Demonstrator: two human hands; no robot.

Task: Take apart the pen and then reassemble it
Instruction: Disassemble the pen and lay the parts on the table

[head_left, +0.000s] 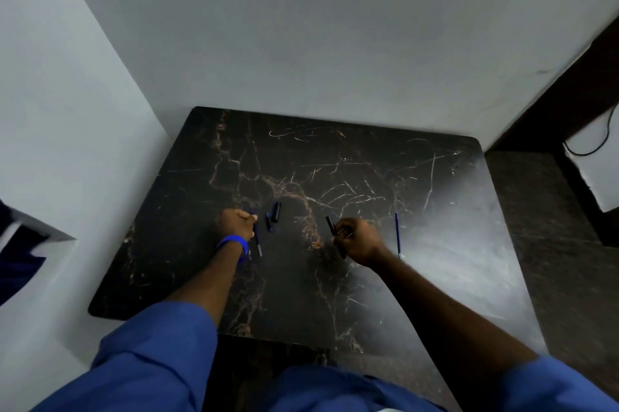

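Note:
My left hand [236, 223] is closed around a dark pen part [257, 241] whose thin end sticks out toward me, just above the black marble table [368, 177]. A black pen barrel [331, 225] pokes up and away out of my right hand [356, 239], which is closed on it. Two short dark pen pieces [273, 215] lie side by side on the table between my hands. A thin blue ink refill [397, 234] lies on the table to the right of my right hand, apart from it.
The table sits in a corner, with white walls [301, 43] behind it and on its left. Dark flooring [552, 227] and a black cable [596, 140] are to the right. My blue sleeves [160, 354] fill the bottom of the view.

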